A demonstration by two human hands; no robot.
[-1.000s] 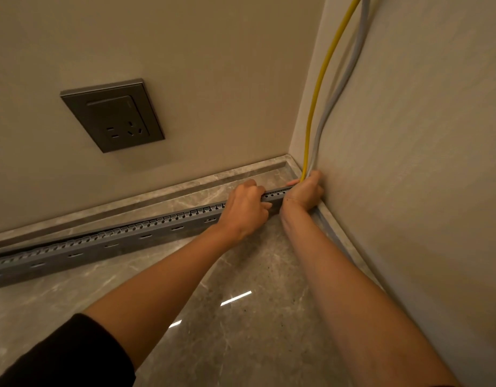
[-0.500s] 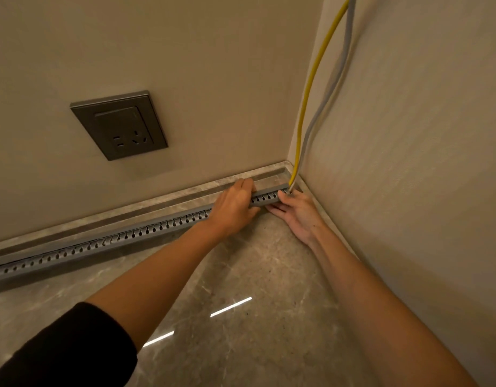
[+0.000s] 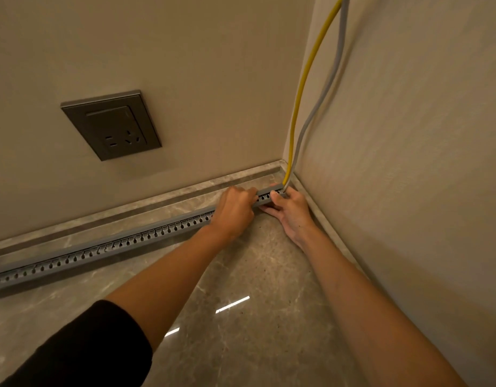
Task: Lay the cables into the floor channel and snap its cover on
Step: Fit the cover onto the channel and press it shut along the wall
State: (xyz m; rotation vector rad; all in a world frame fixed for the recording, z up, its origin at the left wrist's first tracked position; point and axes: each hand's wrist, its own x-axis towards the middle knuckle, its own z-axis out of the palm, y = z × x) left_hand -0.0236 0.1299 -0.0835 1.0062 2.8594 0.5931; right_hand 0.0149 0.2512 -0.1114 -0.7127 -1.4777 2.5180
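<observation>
A grey slotted floor channel (image 3: 135,241) runs along the skirting from the left edge to the room corner. A yellow cable (image 3: 302,88) and a grey cable (image 3: 326,88) hang down the corner and enter the channel's right end. My left hand (image 3: 235,210) grips the channel from above, fingers curled over its top. At the end of the channel, my right hand (image 3: 292,210) pinches it: the thumb lies on the slotted face and the fingers lie low by the floor. A short flat grey top shows between my hands.
A dark wall socket (image 3: 111,125) sits on the back wall above the channel. The right wall (image 3: 408,163) meets the back wall at the corner, close beside my right hand. Glossy marble floor (image 3: 241,317) spreads in front of the channel.
My right hand left the cables at the corner, lay flat against the channel end, and now has its thumb up on the slotted face. My left hand stayed on the channel.
</observation>
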